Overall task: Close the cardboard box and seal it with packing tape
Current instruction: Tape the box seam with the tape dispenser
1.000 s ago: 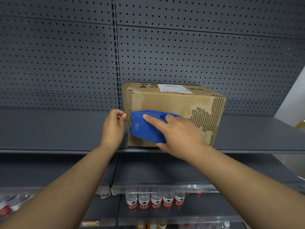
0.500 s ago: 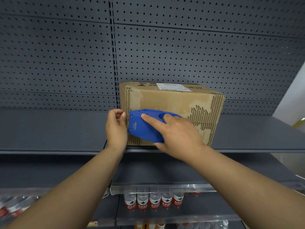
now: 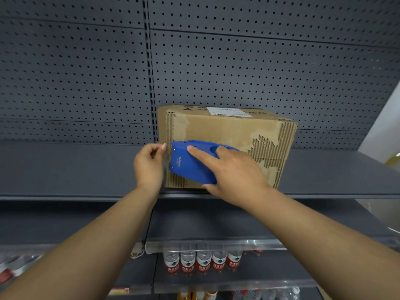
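Note:
A worn cardboard box [image 3: 227, 131] stands closed on a grey shelf [image 3: 65, 169], with torn patches showing its corrugation and a white label on top. A blue tape dispenser [image 3: 190, 165] is pressed against the box's front face near the left corner. My right hand [image 3: 236, 169] grips the dispenser, index finger stretched along its top. My left hand [image 3: 149, 165] is at the box's left front corner, thumb and fingertips pinched together just left of the dispenser's mouth; clear tape between them is too faint to make out.
A grey pegboard wall [image 3: 86, 72] rises behind the box. Below the shelf, a lower shelf holds several water bottles [image 3: 203, 262] with red labels. A white wall [image 3: 385, 122] shows at the far right.
My left hand has shifted slightly left, away from the box corner, fingers still pinched. The dispenser and right hand stay almost where they were.

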Tool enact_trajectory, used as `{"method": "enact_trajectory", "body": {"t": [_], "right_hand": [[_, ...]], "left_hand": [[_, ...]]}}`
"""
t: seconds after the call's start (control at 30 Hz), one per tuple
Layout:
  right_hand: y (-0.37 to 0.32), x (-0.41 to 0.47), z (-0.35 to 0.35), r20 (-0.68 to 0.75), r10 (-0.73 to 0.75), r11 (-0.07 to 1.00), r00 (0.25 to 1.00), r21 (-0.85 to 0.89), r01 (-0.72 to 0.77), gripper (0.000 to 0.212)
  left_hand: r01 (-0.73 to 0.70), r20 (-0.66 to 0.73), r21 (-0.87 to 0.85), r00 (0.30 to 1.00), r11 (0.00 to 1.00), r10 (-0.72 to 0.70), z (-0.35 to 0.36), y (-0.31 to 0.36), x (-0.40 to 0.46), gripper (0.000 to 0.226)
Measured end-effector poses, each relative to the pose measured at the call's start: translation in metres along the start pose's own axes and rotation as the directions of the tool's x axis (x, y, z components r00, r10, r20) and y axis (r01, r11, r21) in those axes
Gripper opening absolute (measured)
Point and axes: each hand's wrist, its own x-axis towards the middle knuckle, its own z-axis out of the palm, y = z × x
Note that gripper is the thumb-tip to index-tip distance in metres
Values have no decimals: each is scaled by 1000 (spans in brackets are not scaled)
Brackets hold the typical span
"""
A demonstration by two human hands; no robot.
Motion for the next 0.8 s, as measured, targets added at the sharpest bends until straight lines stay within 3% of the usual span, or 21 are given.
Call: {"method": "enact_trajectory", "body": {"t": [0.17, 0.5, 0.67, 0.8], "right_hand": [[1, -2, -2, 36, -4, 1000, 999, 21, 3, 86], [-1, -4, -8, 109, -18, 1000, 994, 13, 17, 80], [-1, -5, -8, 114, -27, 1000, 993, -9, 28, 83], [1, -6, -5, 103, -22, 1000, 994, -19, 24, 86]], "left_hand": [[4, 47, -33, 999, 999, -3, 0, -4, 0, 31], [38, 108, -30, 994, 999, -34, 3, 3, 1, 4], [27, 260, -88, 966, 996, -3, 11, -8, -1, 22], [72, 451, -134, 892, 988, -3, 11, -13, 1, 50]]}}
